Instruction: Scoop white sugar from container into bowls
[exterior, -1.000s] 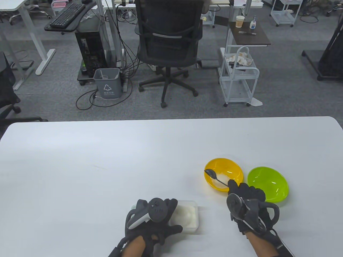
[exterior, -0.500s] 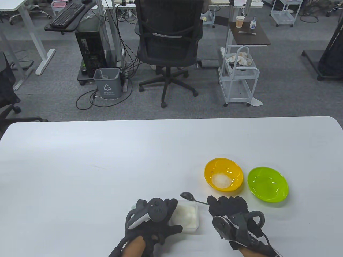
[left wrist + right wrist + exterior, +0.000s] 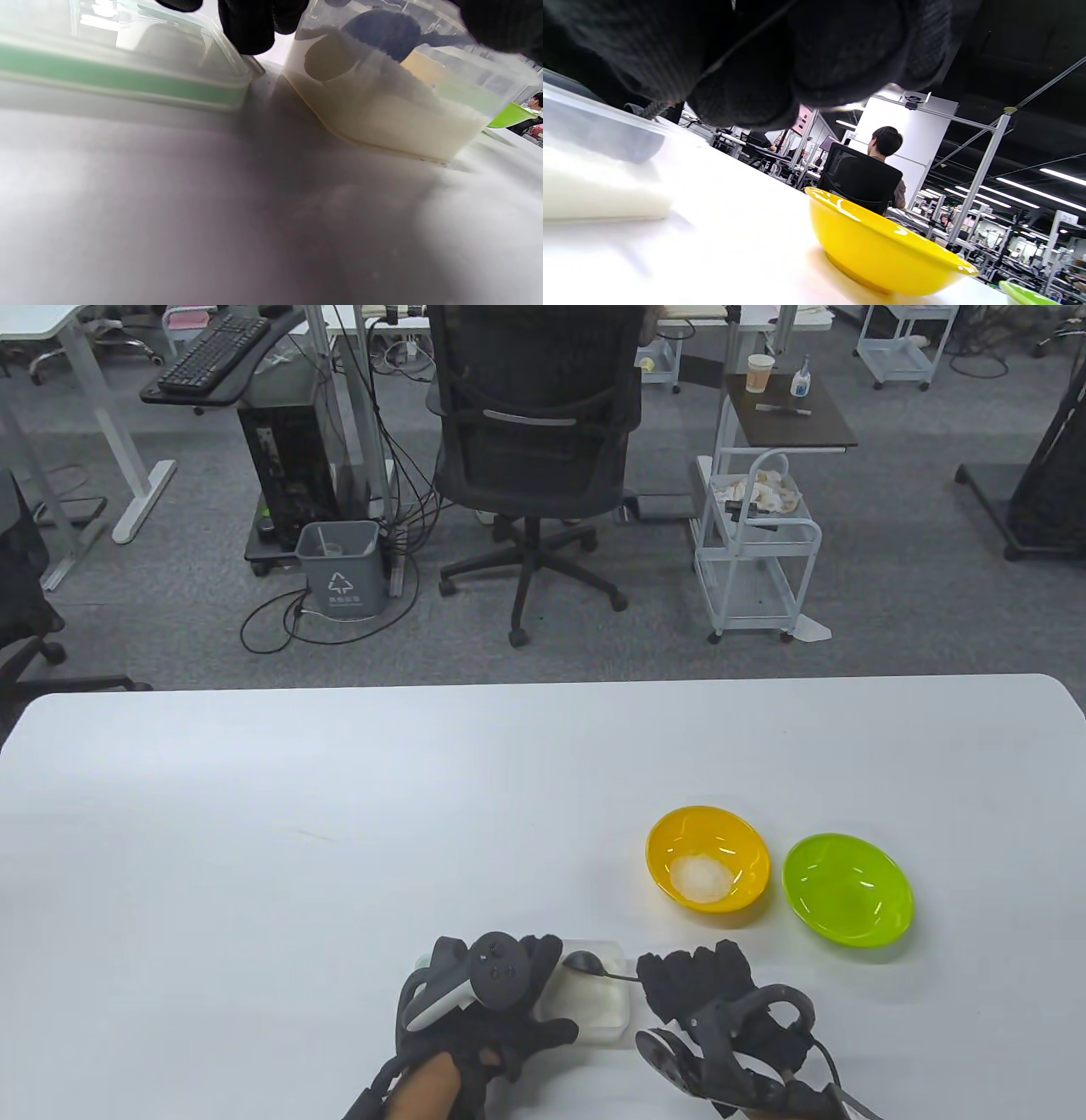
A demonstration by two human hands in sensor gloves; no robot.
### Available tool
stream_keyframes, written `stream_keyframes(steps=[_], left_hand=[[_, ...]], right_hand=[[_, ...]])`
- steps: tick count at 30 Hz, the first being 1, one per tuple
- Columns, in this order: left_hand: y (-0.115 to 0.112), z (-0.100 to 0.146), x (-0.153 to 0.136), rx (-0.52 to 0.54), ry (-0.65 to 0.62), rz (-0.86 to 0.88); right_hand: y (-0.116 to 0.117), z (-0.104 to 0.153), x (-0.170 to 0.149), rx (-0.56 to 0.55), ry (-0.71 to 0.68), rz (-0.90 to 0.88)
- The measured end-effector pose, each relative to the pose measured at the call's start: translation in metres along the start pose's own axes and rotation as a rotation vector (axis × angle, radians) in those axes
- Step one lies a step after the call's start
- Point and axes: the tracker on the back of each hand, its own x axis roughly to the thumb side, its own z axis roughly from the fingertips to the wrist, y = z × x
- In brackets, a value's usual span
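Observation:
A clear square container (image 3: 594,997) of white sugar sits at the table's front edge; it also shows in the left wrist view (image 3: 382,114). My left hand (image 3: 484,993) holds its left side. My right hand (image 3: 704,993) grips a metal spoon (image 3: 594,965) by the handle, its bowl lying in the container's sugar. The spoon's bowl shows dark through the wall in the left wrist view (image 3: 382,31). A yellow bowl (image 3: 708,869) with a small pile of sugar stands behind and to the right, also seen in the right wrist view (image 3: 882,250). A green bowl (image 3: 847,899) beside it looks empty.
The container's lid with a green seal (image 3: 118,80) lies left of the container, under my left hand. The white table (image 3: 339,831) stretches away behind the bowls. An office chair (image 3: 534,449) and a cart (image 3: 755,551) stand beyond the far edge.
My right hand has carried the spoon from over the yellow bowl left and back down to the container, and the spoon's bowl now lies in the sugar. The left hand has not moved.

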Motion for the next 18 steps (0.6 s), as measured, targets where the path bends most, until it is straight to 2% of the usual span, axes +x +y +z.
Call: stream_keyframes(steps=[12, 18], left_hand=[[0.0, 0.0, 0.001, -0.002, 0.001, -0.001], [0.0, 0.0, 0.001, -0.002, 0.003, -0.001]], right_hand=[[0.007, -0.007, -0.011, 0.138, 0.032, -0.256], [0.025, -0.009, -0.03, 0.283, 0.175, -0.56]])
